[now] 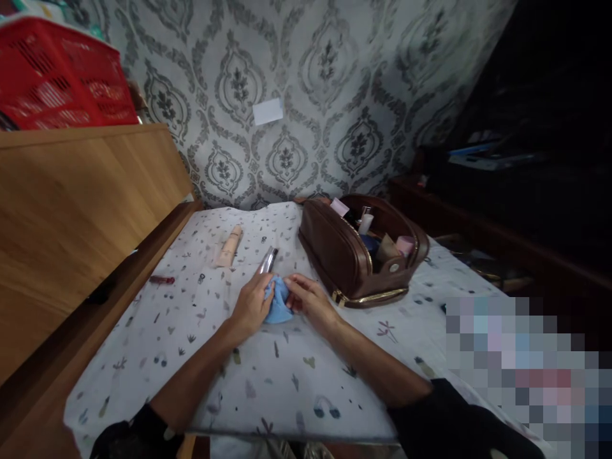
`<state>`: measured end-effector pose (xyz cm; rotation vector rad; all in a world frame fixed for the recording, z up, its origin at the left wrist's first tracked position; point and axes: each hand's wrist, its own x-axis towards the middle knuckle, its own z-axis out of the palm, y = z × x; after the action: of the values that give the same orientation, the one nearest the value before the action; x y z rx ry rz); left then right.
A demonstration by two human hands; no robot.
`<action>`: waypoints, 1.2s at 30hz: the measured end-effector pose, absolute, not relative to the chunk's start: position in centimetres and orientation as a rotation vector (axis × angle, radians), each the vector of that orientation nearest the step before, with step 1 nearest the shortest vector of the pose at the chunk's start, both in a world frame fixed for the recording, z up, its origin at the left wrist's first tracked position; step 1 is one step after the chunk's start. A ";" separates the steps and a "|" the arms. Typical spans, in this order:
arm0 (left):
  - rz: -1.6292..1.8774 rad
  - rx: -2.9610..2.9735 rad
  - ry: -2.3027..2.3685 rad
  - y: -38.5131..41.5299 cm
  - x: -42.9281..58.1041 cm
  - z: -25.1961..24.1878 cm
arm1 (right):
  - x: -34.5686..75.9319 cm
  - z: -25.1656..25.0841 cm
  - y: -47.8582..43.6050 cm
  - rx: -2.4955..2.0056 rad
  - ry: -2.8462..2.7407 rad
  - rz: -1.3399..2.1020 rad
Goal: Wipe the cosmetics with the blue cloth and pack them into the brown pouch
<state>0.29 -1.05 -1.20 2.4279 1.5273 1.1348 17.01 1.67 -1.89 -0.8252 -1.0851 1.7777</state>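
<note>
Between my two hands is a crumpled light blue cloth [280,309]. My left hand [251,303] is closed on its left side, the thumb pressed against it. The fingers of my right hand [313,303] pinch the cloth from the right. A slim, shiny silver tube or bottle [268,260] shows just beyond my left hand, its lower end hidden; whether that hand grips it I cannot tell. Farther off to the left lies a peach-coloured squeeze tube [229,247]. To the right of my hands stands a brown cosmetic bag [329,245], unzipped, with several cosmetics inside.
A small dark red tube [162,280] lies near the left edge of the patterned white sheet [287,376]. Wooden furniture [90,185] with a red basket [62,76] on it borders the left side. The patterned wall [287,153] closes off the back. Part of the lower right is pixelated.
</note>
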 end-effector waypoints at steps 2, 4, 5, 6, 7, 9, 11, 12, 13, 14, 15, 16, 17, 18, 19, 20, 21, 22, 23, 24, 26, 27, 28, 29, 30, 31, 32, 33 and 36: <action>1.254 2.337 1.507 -1.0 -0.2 -1.8 | 17.1 -1.9 1.7 -0.841 -1.074 1.794; 1.358 2.210 1.507 -0.9 -0.6 -1.9 | 17.1 -1.8 1.6 -0.844 -1.084 1.805; 1.406 2.130 1.513 -0.9 -0.9 -1.8 | 17.0 -1.8 1.5 -0.842 -1.095 1.811; 1.447 2.045 1.516 -0.9 -1.1 -1.6 | 17.0 -1.7 1.5 -0.838 -1.103 1.818; 1.479 1.963 1.514 -0.8 -1.3 -1.4 | 17.0 -1.7 1.4 -0.830 -1.109 1.824; 1.514 1.815 1.494 -0.6 -1.6 -1.2 | 17.0 -1.6 1.3 -0.801 -1.108 1.827; 1.507 1.662 1.470 -0.5 -1.8 -1.2 | 17.1 -1.5 1.3 -0.760 -1.081 1.827; 1.500 1.581 1.458 -0.4 -1.8 -1.3 | 17.1 -1.4 1.4 -0.739 -1.052 1.825; 1.491 1.514 1.448 -0.3 -1.9 -1.4 | 17.1 -1.4 1.4 -0.716 -1.017 1.825; 1.485 1.472 1.442 -0.3 -1.9 -1.5 | 17.2 -1.3 1.5 -0.693 -0.978 1.827; 1.485 1.462 1.443 -0.3 -1.9 -1.5 | 17.2 -1.3 1.6 -0.672 -0.941 1.831; 1.488 1.485 1.446 -0.3 -1.8 -1.4 | 17.3 -1.3 1.7 -0.654 -0.909 1.837; 1.484 1.529 1.449 -0.4 -1.7 -1.4 | 17.3 -1.3 1.7 -0.640 -0.883 1.847; 1.473 1.583 1.446 -0.5 -1.6 -1.2 | 17.4 -1.4 1.8 -0.629 -0.864 1.860; 1.458 1.630 1.438 -0.6 -1.4 -1.1 | 17.4 -1.4 1.8 -0.621 -0.850 1.875; 1.445 1.667 1.429 -0.7 -1.3 -1.0 | 17.4 -1.5 1.7 -0.613 -0.839 1.889; 1.431 1.697 1.421 -0.9 -1.1 -0.9 | 17.3 -1.5 1.7 -0.606 -0.835 1.901; 1.421 1.722 1.419 -1.0 -1.0 -0.8 | 17.3 -1.6 1.7 -0.600 -0.837 1.912; 1.414 1.743 1.422 -1.1 -0.9 -0.7 | 17.3 -1.6 1.6 -0.594 -0.847 1.920; 1.414 1.761 1.429 -1.2 -0.8 -0.7 | 17.2 -1.6 1.6 -0.590 -0.864 1.927; 1.422 1.787 1.446 -1.2 -0.8 -0.6 | 17.2 -1.6 1.5 -0.590 -0.911 1.938; 1.429 1.796 1.452 -1.2 -0.9 -0.5 | 17.2 -1.6 1.4 -0.593 -0.932 1.940; 1.438 1.801 1.458 -1.2 -0.9 -0.5 | 17.2 -1.5 1.4 -0.601 -0.948 1.941; 1.446 1.805 1.462 -1.2 -0.9 -0.4 | 17.3 -1.4 1.4 -0.611 -0.958 1.939; 1.454 1.804 1.464 -1.2 -0.9 -0.4 | 17.3 -1.2 1.3 -0.621 -0.962 1.936; 1.462 1.798 1.463 -1.2 -0.9 -0.4 | 17.3 -1.1 1.3 -0.627 -0.965 1.934; 1.471 1.786 1.461 -1.2 -0.9 -0.3 | 17.3 -1.0 1.2 -0.629 -0.968 1.934; 1.484 1.766 1.458 -1.2 -0.8 -0.4 | 17.3 -0.8 1.2 -0.628 -0.971 1.936; 1.531 1.658 1.437 -1.2 -0.8 -0.5 | 17.2 -0.7 1.1 -0.627 -0.970 1.947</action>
<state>-0.82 -1.18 -0.47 1.6584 1.4368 1.5306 17.23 1.11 -0.66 -0.6272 -0.9698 1.9474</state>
